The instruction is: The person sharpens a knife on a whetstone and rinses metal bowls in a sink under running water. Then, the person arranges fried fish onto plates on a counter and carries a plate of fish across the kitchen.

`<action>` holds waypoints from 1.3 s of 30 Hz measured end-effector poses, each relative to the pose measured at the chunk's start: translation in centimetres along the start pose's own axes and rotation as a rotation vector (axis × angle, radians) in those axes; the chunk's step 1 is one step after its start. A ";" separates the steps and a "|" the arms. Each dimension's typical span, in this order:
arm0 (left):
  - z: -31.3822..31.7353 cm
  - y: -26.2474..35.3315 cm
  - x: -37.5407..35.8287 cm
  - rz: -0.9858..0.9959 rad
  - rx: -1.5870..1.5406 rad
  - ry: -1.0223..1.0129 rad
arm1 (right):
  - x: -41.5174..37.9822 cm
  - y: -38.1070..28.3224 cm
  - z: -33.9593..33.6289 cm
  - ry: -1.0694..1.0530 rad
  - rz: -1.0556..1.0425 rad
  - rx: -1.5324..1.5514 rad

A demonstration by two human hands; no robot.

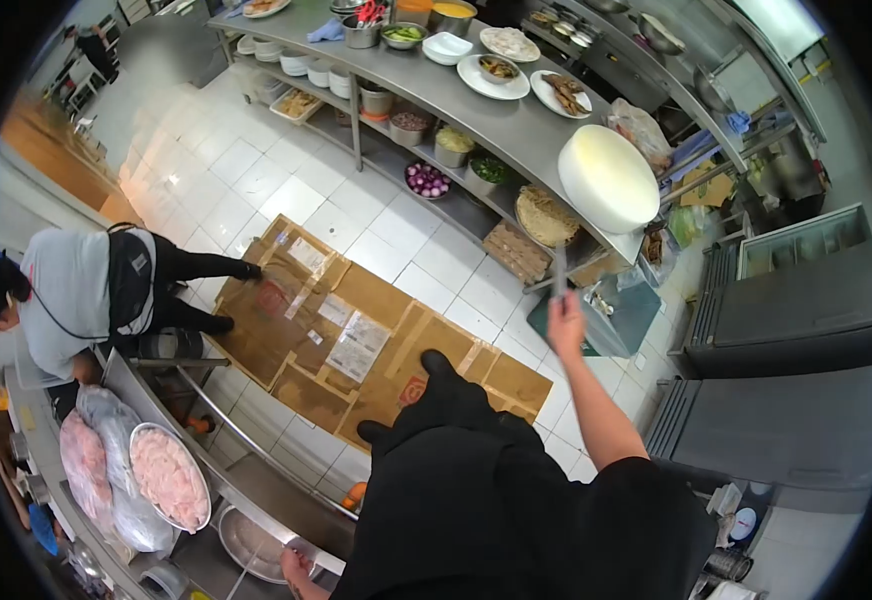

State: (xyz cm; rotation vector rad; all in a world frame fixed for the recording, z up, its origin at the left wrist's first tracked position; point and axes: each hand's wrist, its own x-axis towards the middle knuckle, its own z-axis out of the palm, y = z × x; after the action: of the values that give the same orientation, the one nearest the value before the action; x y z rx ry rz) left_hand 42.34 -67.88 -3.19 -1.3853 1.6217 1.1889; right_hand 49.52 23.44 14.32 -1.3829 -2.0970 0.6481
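My right hand [566,324] is stretched out to the right, its fingers closed around the handle of a knife [560,268]. The narrow grey blade points away from me, in front of the lower shelf. Beyond it, a thick round white block [609,178] stands on the end of the steel counter. My left hand [296,566] is low at the sink's edge, beside a round metal bowl [254,543]. Its fingers are small and partly hidden, so their grip does not show. An oval tray of pale pink raw meat [169,476] lies up and left of that hand.
Flattened cardboard [406,322] covers the tiles under my feet. A co-worker [86,285] bends over the left counter near bagged meat [91,455]. Plates and bowls line the long steel counter [406,75], with food tubs below. A green bin [621,318] stands under its end.
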 end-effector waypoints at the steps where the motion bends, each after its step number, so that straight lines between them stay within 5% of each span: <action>1: 0.7 0.0 0.2 0.000 0.001 0.009 | 4.2 4.3 -1.0 0.073 0.040 0.076; 3: 1.5 0.1 0.2 0.243 0.038 0.289 | 12.9 7.6 -3.7 0.357 -0.163 -0.043; 4: 1.4 0.6 1.2 0.348 0.165 0.409 | 17.2 8.7 -5.1 0.389 -0.128 -0.381; 5: 2.6 0.6 1.7 0.579 0.506 0.586 | 21.0 9.2 -5.8 0.380 -0.049 -0.523; 6: 3.5 -2.9 0.5 0.756 0.854 0.758 | 27.1 15.6 -5.5 0.382 -0.182 -0.645; 7: 7.2 -3.3 -0.4 0.661 0.497 1.043 | 29.4 9.2 -7.2 0.150 0.278 -0.629; 8: 8.5 -2.3 -2.5 0.590 0.494 0.868 | 33.0 8.8 -6.5 0.036 0.281 -0.694; 9: 9.8 -2.2 -3.5 0.525 0.879 0.828 | 35.5 9.1 -4.7 -0.043 0.193 -0.715; 10: 11.6 -2.1 -4.6 0.470 0.715 0.921 | 37.7 9.0 -2.8 -0.105 0.113 -0.727; 11: 12.5 -2.2 -5.5 0.585 1.100 1.002 | 39.0 8.4 -1.2 -0.151 0.050 -0.737; 13: 16.5 1.9 -11.8 0.283 0.377 1.161 | 40.7 7.3 1.9 -0.221 -0.049 -0.749; 18: 14.5 -0.2 -13.3 0.555 0.188 1.116 | 38.5 2.9 5.3 -0.327 -0.230 -0.690; 20: 11.7 -1.2 -12.4 0.485 0.096 0.988 | 35.4 1.3 5.9 -0.394 -0.275 -0.595; 22: 8.7 -2.0 -11.2 0.331 -0.122 0.724 | 30.7 -0.9 7.2 -0.543 -0.311 -0.456; 25: 4.4 -7.1 -0.8 0.045 -0.143 0.800 | 21.5 -5.7 12.7 -0.941 -0.331 -0.156; 28: 4.0 -16.4 18.4 -0.032 -0.825 0.669 | 5.0 -16.8 20.9 -1.278 -0.512 -0.128; 30: 4.3 -12.9 15.0 -0.017 -1.302 0.649 | -11.3 -26.8 24.0 -1.542 -0.761 -0.096; 31: 4.5 -10.8 13.4 0.028 -1.764 0.623 | -21.4 -32.3 23.4 -1.715 -0.618 0.013; 33: 5.2 -10.7 14.5 -0.137 -1.647 0.773 | -37.5 -40.3 22.3 -1.940 -0.973 -0.133; 36: 6.6 -10.7 12.6 -0.046 -1.592 0.676 | -56.9 -43.7 22.8 -2.306 -1.178 -0.002; 39: 6.4 -7.2 7.3 0.019 -1.783 0.607 | -71.3 -37.8 29.3 -2.102 -1.800 0.192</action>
State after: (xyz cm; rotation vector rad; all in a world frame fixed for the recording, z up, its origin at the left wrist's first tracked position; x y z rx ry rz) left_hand 47.59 -64.55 -13.59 -2.9034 0.4656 2.5695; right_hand 28.04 -59.14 4.94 2.4534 -2.6745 1.2534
